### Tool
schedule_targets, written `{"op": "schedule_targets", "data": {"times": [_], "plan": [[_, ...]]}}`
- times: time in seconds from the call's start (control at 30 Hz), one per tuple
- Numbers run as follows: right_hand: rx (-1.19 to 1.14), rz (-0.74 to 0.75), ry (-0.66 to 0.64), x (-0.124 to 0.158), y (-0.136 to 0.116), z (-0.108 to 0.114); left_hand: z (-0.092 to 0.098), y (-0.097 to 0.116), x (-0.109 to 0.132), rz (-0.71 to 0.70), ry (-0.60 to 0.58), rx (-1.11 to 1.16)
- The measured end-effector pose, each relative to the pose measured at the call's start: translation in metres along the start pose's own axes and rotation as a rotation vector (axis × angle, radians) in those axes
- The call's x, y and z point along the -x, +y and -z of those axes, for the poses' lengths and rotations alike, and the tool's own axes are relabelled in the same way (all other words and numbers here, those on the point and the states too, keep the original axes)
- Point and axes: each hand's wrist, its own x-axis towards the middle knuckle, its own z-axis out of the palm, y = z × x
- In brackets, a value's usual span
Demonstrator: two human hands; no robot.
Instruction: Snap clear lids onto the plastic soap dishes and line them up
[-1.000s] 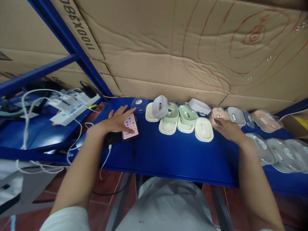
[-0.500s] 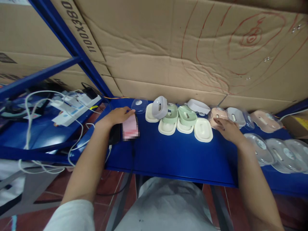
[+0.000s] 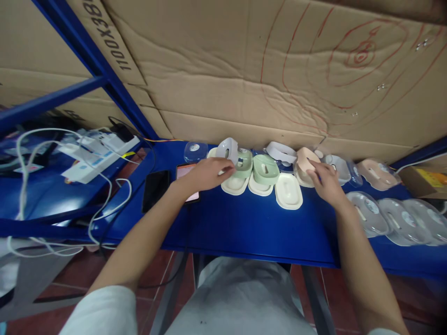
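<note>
My right hand [image 3: 325, 180] grips a peach soap dish [image 3: 305, 160] by its near right edge, fingers over the rim. The dish is tilted above a pale base at the back of the blue table. My left hand [image 3: 211, 172] reaches over the phone and beside a grey soap dish [image 3: 227, 150]. Its thumb and fingers are slightly apart, with nothing seen held. Two green soap dishes [image 3: 266, 169] sit on cream bases between my hands. A cream base [image 3: 288, 191] lies at the front of this group, and a grey soap dish [image 3: 281, 152] leans behind.
A black phone [image 3: 155, 190] and a lit phone [image 3: 193, 197] lie at left. Several clear-lidded dishes [image 3: 405, 218] line the right side, near a peach dish [image 3: 375, 174]. A white power strip [image 3: 101, 158] with cables sits at far left. Cardboard [image 3: 216, 70] walls the back.
My left hand has moved right, from the phone to the grey dish. My right hand has lifted and tilted the peach dish, and its clear lid no longer covers it.
</note>
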Motion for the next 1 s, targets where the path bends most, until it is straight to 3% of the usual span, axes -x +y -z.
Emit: {"op": "schedule_targets", "data": {"times": [0.2,0.4,0.67,0.9,1.0], "plan": [[-0.069,0.127,-0.009,0.001,-0.006,0.006,-0.037,0.005,-0.012,-0.191,0.038,0.076],[0.121,-0.178,-0.103,0.009,0.02,0.017,-0.056,0.002,-0.003,-0.239,0.071,0.015],[0.211,-0.24,-0.306,0.019,0.036,0.009,-0.056,0.006,0.004,-0.231,0.053,-0.118],[0.239,-0.205,-0.143,0.018,0.028,0.02,-0.058,0.004,0.003,-0.248,0.057,-0.136],[0.274,-0.313,-0.086,0.019,0.03,0.025,-0.059,0.003,0.003,-0.264,0.068,-0.162]]}}
